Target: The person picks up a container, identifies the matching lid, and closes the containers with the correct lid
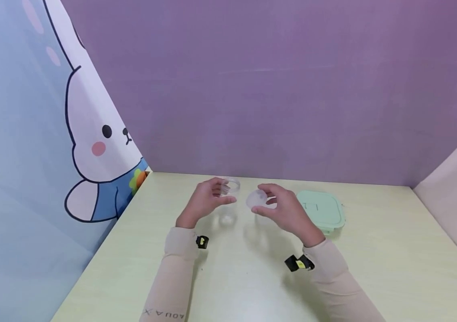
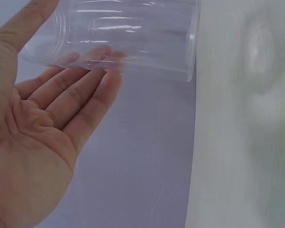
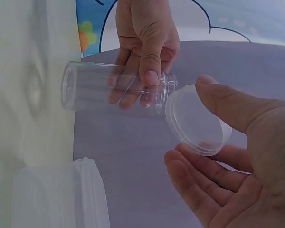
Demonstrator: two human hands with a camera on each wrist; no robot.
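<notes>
Sitting just right of the hands [image 1: 248, 205], a mint-green lidded box [image 1: 322, 210] on the table [image 1: 373, 268]

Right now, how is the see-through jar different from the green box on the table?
The clear jar is round and see-through; the green box is square-ish and mint-coloured. The jar is held up off the table by the left hand, while the box lies flat on it, untouched. The jar is open, its lid held in the right hand; the box has its lid on. Both look like plastic containers.
</notes>
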